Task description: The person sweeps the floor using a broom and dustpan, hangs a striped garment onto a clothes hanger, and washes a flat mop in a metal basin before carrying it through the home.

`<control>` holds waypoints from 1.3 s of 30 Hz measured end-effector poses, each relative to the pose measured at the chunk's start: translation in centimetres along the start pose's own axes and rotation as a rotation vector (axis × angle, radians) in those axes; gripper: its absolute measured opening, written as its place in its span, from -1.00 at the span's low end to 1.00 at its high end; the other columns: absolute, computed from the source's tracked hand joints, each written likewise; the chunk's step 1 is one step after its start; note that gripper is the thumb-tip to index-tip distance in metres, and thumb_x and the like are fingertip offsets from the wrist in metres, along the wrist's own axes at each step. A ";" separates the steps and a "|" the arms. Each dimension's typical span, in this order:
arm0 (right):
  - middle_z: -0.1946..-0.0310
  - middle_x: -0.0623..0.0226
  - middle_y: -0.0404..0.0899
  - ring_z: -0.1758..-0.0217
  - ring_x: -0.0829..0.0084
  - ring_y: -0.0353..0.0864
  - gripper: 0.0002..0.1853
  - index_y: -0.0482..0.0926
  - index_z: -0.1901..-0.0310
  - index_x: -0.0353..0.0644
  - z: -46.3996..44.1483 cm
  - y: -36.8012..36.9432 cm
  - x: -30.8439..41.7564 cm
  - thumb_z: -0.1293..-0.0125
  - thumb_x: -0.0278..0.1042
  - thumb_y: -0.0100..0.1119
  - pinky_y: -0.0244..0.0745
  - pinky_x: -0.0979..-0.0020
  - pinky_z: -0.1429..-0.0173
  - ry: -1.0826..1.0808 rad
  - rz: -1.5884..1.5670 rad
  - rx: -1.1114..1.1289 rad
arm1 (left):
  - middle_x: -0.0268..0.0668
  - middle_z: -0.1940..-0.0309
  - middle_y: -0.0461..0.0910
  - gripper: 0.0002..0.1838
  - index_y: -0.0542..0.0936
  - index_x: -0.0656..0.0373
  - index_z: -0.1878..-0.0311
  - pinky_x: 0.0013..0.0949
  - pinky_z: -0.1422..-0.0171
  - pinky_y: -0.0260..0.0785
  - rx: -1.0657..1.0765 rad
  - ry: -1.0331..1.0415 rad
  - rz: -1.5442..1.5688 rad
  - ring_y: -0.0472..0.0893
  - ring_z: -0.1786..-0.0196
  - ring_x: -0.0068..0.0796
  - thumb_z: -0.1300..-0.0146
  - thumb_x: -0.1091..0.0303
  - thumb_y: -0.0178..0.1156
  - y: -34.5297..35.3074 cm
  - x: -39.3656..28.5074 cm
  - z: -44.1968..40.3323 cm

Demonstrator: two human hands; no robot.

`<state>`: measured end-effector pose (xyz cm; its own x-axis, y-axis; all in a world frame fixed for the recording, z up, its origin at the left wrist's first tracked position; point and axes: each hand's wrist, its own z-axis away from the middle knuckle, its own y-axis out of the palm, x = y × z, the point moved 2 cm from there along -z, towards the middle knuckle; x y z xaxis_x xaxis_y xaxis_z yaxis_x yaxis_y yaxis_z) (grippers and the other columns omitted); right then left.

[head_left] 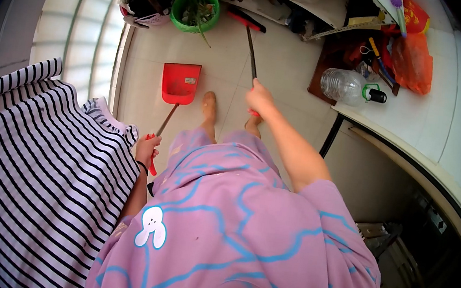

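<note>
My left hand (pixel 147 149) is closed round the red grip of a long-handled dustpan. The red dustpan (pixel 180 83) is on the tiled floor in front of my left foot, its handle running back to that hand. My right hand (pixel 259 98) is wrapped round the dark handle of a broom, with a bit of red showing below the fist. The broom (pixel 247 19) reaches forward, its red and black head on the floor beside the lower shelf.
A green basket (pixel 195 10) with plant scraps and a bin (pixel 146 3) stand ahead on the left. Shelving (pixel 336 14) runs along the front. At right is a white table (pixel 415 117) with a large clear bottle (pixel 344 86) and red bags. Striped cloth (pixel 50 180) hangs at left.
</note>
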<state>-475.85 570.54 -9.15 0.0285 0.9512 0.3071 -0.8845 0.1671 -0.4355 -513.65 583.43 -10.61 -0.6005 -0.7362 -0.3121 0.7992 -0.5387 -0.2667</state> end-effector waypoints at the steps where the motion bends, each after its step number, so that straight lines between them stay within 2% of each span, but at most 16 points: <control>1: 0.45 0.11 0.59 0.62 0.30 0.58 -0.34 0.10 -0.39 -0.09 -0.1 -0.7 -1.8 -0.19 -0.51 -0.16 0.48 0.31 0.62 -0.038 0.160 -0.025 | -0.36 0.51 0.47 -0.82 0.47 0.16 0.34 -0.58 0.69 0.14 0.012 0.034 -0.068 0.33 0.73 -0.64 -0.08 0.34 0.26 0.2 -0.3 -0.2; 3: 0.47 0.12 0.59 0.63 0.34 0.56 -0.37 0.12 -0.39 -0.01 -0.1 -2.0 -5.5 -0.23 -0.42 -0.14 0.48 0.32 0.61 -0.050 0.137 0.006 | -0.38 0.55 0.45 -0.83 0.47 0.14 0.41 -0.53 0.69 0.13 0.027 0.080 -0.137 0.35 0.74 -0.59 -0.04 0.33 0.26 0.9 -0.6 -1.2; 5: 0.49 0.18 0.51 0.72 0.42 0.44 -0.40 0.18 -0.38 0.11 2.3 -5.1 -6.3 -0.27 -0.29 -0.05 0.42 0.37 0.65 0.022 0.135 0.035 | -0.39 0.55 0.44 -0.84 0.48 0.15 0.41 -0.53 0.70 0.13 0.037 0.093 -0.220 0.36 0.74 -0.58 -0.03 0.33 0.25 1.8 -1.4 -2.3; 8: 0.54 0.24 0.46 0.74 0.48 0.40 -0.42 0.23 -0.36 0.19 3.5 -10.1 -8.7 -0.27 -0.27 -0.02 0.36 0.43 0.70 0.018 0.133 0.049 | -0.41 0.59 0.41 -0.86 0.50 0.17 0.42 -0.50 0.70 0.13 0.047 0.118 -0.320 0.39 0.73 -0.56 -0.02 0.35 0.24 3.2 -2.4 -3.4; 10: 0.59 0.32 0.40 0.76 0.52 0.36 -0.45 0.27 -0.34 0.18 4.6 -12.4 -9.2 -0.28 -0.25 0.00 0.30 0.47 0.73 -0.013 0.054 0.027 | -0.41 0.63 0.41 -0.90 0.52 0.17 0.42 -0.50 0.68 0.23 0.043 0.112 -0.352 0.39 0.75 -0.55 0.01 0.39 0.20 4.2 -3.4 -4.2; 13: 0.62 0.34 0.37 0.76 0.53 0.35 -0.45 0.27 -0.34 0.13 5.6 -11.9 -9.1 -0.29 -0.24 0.00 0.29 0.45 0.73 0.023 -0.009 -0.019 | -0.41 0.62 0.41 -0.91 0.52 0.17 0.43 -0.48 0.66 0.25 0.028 0.119 -0.423 0.40 0.73 -0.55 0.02 0.40 0.19 5.4 -4.9 -5.3; 16: 0.62 0.33 0.37 0.77 0.52 0.35 -0.45 0.24 -0.35 0.10 2.9 -9.7 -8.6 -0.30 -0.25 -0.01 0.30 0.44 0.72 0.003 -0.118 -0.035 | -0.40 0.62 0.40 -0.92 0.51 0.17 0.44 -0.48 0.65 0.27 0.014 0.109 -0.467 0.40 0.72 -0.54 0.03 0.41 0.17 6.6 -6.6 -6.4; 20: 0.61 0.31 0.45 0.76 0.47 0.38 -0.45 0.22 -0.36 0.07 1.2 -7.1 -7.6 -0.31 -0.27 -0.05 0.36 0.41 0.67 0.024 -0.121 -0.021 | -0.39 0.62 0.40 -0.94 0.51 0.18 0.45 -0.48 0.64 0.28 0.024 0.091 -0.476 0.41 0.69 -0.53 0.04 0.45 0.15 7.4 -8.5 -6.9; 22: 0.60 0.29 0.46 0.75 0.46 0.40 -0.44 0.22 -0.36 0.04 1.9 -6.2 -8.0 -0.29 -0.29 -0.07 0.38 0.42 0.66 0.059 0.025 0.057 | -0.39 0.61 0.40 -0.93 0.50 0.19 0.45 -0.48 0.62 0.29 0.026 0.069 -0.490 0.41 0.67 -0.54 0.05 0.46 0.15 7.9 -8.9 -6.9; 23: 0.69 0.36 0.35 0.78 0.49 0.36 -0.43 0.20 -0.37 0.13 2.3 -6.1 -8.8 -0.31 -0.28 -0.04 0.37 0.42 0.68 0.018 0.009 0.063 | -0.39 0.62 0.39 -0.93 0.50 0.21 0.45 -0.48 0.62 0.30 0.020 0.071 -0.457 0.41 0.66 -0.53 0.06 0.47 0.14 8.2 -9.0 -7.2; 26: 0.68 0.38 0.35 0.79 0.51 0.35 -0.45 0.26 -0.34 0.18 4.5 -8.3 -9.2 -0.29 -0.28 -0.01 0.33 0.45 0.71 0.061 0.115 0.078 | -0.36 0.61 0.38 -0.92 0.48 0.25 0.45 -0.48 0.59 0.34 0.052 0.074 -0.409 0.40 0.65 -0.52 0.07 0.49 0.12 9.0 -9.6 -8.2; 29: 0.64 0.34 0.40 0.76 0.49 0.39 -0.46 0.32 -0.31 0.22 5.9 -13.2 -8.9 -0.25 -0.26 0.00 0.37 0.43 0.66 0.034 0.159 0.100 | -0.33 0.56 0.42 -0.85 0.49 0.30 0.36 -0.44 0.55 0.41 0.002 0.038 -0.439 0.44 0.62 -0.49 0.08 0.56 0.09 10.0 -10.9 -8.3; 32: 0.65 0.37 0.38 0.76 0.51 0.38 -0.46 0.34 -0.30 0.20 7.2 -15.9 -7.9 -0.24 -0.26 0.02 0.35 0.44 0.67 0.033 0.211 0.103 | -0.29 0.50 0.47 -0.79 0.51 0.32 0.27 -0.44 0.52 0.45 -0.024 0.033 -0.511 0.49 0.55 -0.47 0.05 0.56 0.10 10.7 -12.0 -8.1; 36: 0.62 0.32 0.43 0.76 0.49 0.38 -0.47 0.36 -0.28 0.18 3.2 -15.3 -6.1 -0.23 -0.29 0.02 0.37 0.41 0.63 -0.079 0.275 0.085 | -0.27 0.43 0.51 -0.71 0.52 0.32 0.14 -0.44 0.49 0.48 -0.054 0.002 -0.525 0.53 0.49 -0.45 0.01 0.54 0.11 11.1 -12.4 -8.0; 39: 0.58 0.25 0.47 0.75 0.46 0.39 -0.48 0.39 -0.26 0.17 1.6 -13.9 -5.3 -0.22 -0.29 0.01 0.41 0.39 0.60 -0.007 0.284 0.072 | -0.26 0.38 0.52 -0.64 0.51 0.31 0.05 -0.44 0.45 0.51 -0.041 0.006 -0.483 0.55 0.46 -0.44 -0.01 0.55 0.10 10.5 -12.1 -8.9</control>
<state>-464.49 562.77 -3.36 -0.2277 0.9554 0.1878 -0.8874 -0.1243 -0.4439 -498.26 590.28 -17.72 -0.9028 -0.4037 -0.1485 0.4272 -0.8016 -0.4183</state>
